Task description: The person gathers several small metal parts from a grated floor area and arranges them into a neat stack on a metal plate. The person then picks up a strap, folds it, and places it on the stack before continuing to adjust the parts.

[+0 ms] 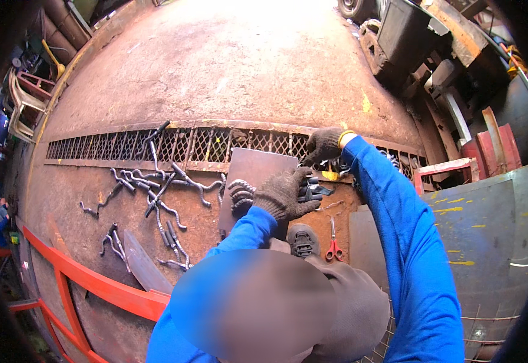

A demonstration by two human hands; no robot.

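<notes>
My left hand [283, 195], in a dark knitted glove, is over a flat brown metal plate [258, 160]. Its thumb and fingers lie on either side of some dark pieces [313, 191] whose kind I cannot make out. Several shiny twisted metal pieces [240, 192] rest on the plate, left of that wrist. Farther out, by the floor grating, my right hand [324, 146] wears a similar glove with a yellow cuff. Its fingers are bent together and point toward the plate's corner; what they hold is hidden. Red-handled scissors [334, 249] lie on the floor beside my shoe [303, 241].
Many bent and twisted metal rods [155, 187] are scattered left of the plate. A mesh floor grating [209, 148] runs across ahead. An orange-red metal frame [103, 279] borders the lower left. Grey sheet metal [488, 221] and a red metal stand [448, 168] are at the right.
</notes>
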